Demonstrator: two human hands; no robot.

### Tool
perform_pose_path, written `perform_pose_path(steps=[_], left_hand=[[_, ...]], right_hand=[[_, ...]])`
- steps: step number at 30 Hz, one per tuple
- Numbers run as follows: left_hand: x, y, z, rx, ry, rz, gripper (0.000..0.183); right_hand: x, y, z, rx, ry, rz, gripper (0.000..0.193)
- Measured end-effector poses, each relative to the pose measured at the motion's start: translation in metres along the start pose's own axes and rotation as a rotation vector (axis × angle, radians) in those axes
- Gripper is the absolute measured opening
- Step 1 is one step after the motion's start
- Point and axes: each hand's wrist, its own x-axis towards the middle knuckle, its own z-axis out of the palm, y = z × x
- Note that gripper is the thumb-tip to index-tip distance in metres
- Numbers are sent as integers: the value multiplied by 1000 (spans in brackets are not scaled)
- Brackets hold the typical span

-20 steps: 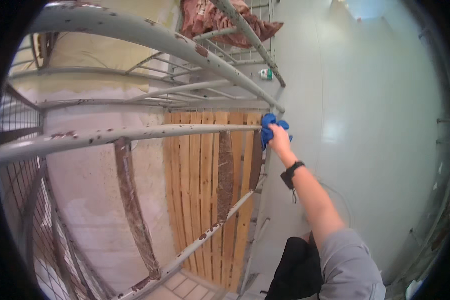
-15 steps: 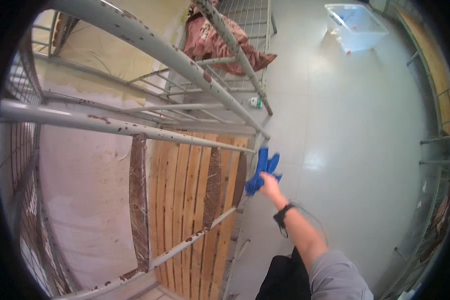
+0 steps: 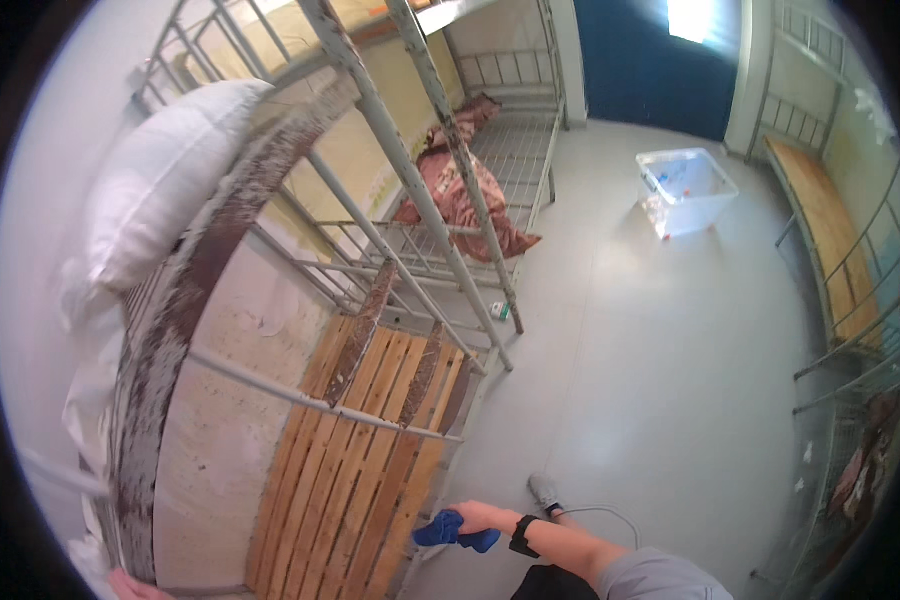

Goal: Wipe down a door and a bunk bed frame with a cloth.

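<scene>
My right hand (image 3: 478, 517) is closed on a crumpled blue cloth (image 3: 440, 529) that hangs over the near end of the slatted lower bunk (image 3: 355, 470). A black band circles that wrist. Only a small part of my left hand (image 3: 137, 586) enters at the lower left, beside the worn brown-and-white upper bunk rail (image 3: 175, 385); its fingers are too cut off to read. Chipped grey metal bars (image 3: 390, 125) rise in front of the bunk. A white pillow (image 3: 175, 175) lies on the upper level.
Ahead on the grey floor stands a clear plastic bin (image 3: 692, 205) with small items inside. Behind the bars, a reddish-brown cloth (image 3: 465, 205) lies on a wire bed base. Another bed with a wooden board (image 3: 825, 235) lines the right side. A blue door (image 3: 650, 75) closes the far end.
My view has lifted, bringing in the door, pillow and upper bunk. My right hand has come lower and nearer, still holding the blue cloth. Part of my left hand now shows.
</scene>
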Motion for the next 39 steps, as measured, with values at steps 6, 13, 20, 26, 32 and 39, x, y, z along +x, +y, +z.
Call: perform_pose_path(steps=[6, 13, 20, 26, 32, 39], left_hand=[[2, 25, 9, -168, -71, -35, 28], [27, 55, -14, -366, -222, -110, 20], [10, 72, -47, -436, -137, -238, 19], [-78, 200, -141, -915, -334, -636, 26], [-79, 389, -224, -1081, -986, -562, 34], [-39, 535, -228, -1501, -1085, -227, 40]], right_hand=[[-114, 0, -56, -31, 202, 48, 70], [-276, -6, -167, 32, 320, 44, 91], [-392, -10, -245, 451, 561, 155, 89], [-473, 17, -321, 653, 608, 91, 83], [-520, 27, -373, 1023, 497, 24, 75], [-500, 88, -420, 1022, 451, 175, 80]])
